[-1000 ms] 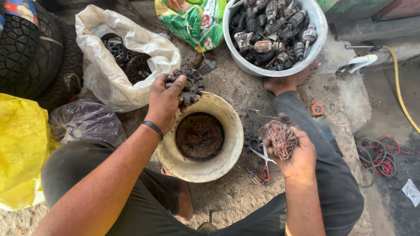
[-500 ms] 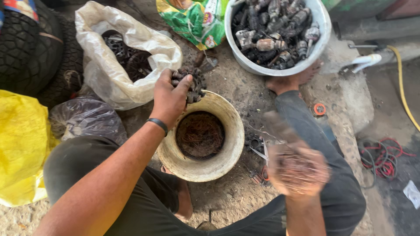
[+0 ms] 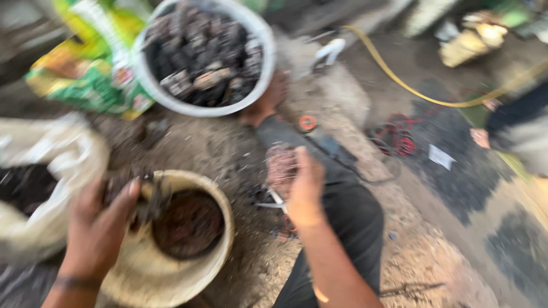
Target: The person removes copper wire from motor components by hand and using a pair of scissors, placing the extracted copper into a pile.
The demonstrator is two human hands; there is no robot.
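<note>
The frame is blurred by motion. My left hand (image 3: 100, 228) grips a dark, dirty metal part (image 3: 123, 185) over the rim of a cream bucket (image 3: 220, 251) that has dark rusty scrap at its bottom. My right hand (image 3: 305, 191) is raised over my dark trouser leg (image 3: 342, 217) and is closed on a tangled clump of reddish copper wire (image 3: 281, 165). A white basin (image 3: 260, 80) heaped with dark metal parts stands farther away, my bare foot touching its near rim.
A white sack (image 3: 57, 171) with dark scrap lies at the left, a green and yellow bag (image 3: 85, 85) behind it. Pliers (image 3: 274, 201) lie on the dirt by my leg. A yellow hose (image 3: 399, 80), red wire coils (image 3: 399, 140) and another person's foot (image 3: 482, 137) are at the right.
The view has swung to the right and blurred. My right hand with the wire clump has lifted and turned edge-on; my left hand stays on the dark part at the bucket rim.
</note>
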